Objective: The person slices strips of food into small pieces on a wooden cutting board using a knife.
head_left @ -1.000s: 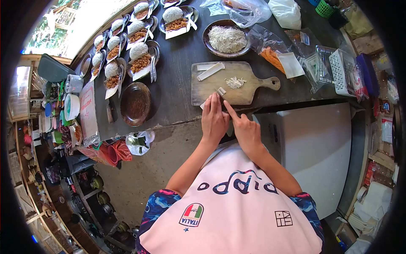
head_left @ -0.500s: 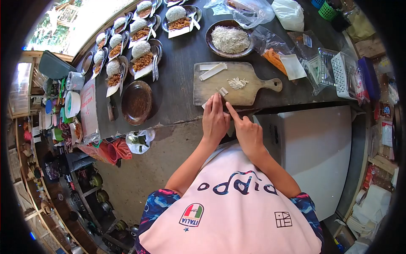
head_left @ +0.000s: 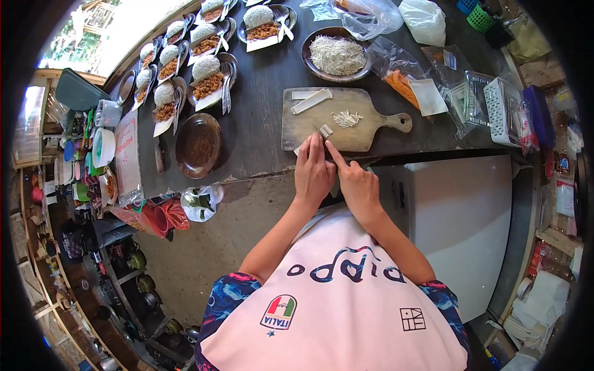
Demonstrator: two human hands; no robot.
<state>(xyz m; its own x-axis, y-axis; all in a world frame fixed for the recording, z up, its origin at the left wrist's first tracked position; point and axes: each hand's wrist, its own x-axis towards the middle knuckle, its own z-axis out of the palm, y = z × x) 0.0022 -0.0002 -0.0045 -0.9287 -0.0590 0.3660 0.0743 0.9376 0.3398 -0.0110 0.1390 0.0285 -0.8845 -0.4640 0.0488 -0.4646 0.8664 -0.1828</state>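
A wooden cutting board (head_left: 383, 123) with a handle lies at the table's near edge. My left hand (head_left: 312, 176) presses its fingertips together on a small stack of pale strips (head_left: 325, 131) at the board's front edge. Beside it, my right hand (head_left: 359, 185) is closed with its index finger stretched toward the stack. It appears to grip a knife, mostly hidden by my hands. Farther up the board are a small pile of thin pale slivers (head_left: 346, 119) and longer pale flat pieces (head_left: 311, 101).
Behind the board stands a bowl (head_left: 306, 65) of white shreds. Several plates of rice and brown food with cutlery (head_left: 207, 83) fill the back left. A brown plate (head_left: 198, 145) sits left. Plastic bags (head_left: 422, 21) and a white basket (head_left: 500, 111) lie right.
Both hands stay at the stack of pale strips, with only slight finger movement. The whole view has shifted a little.
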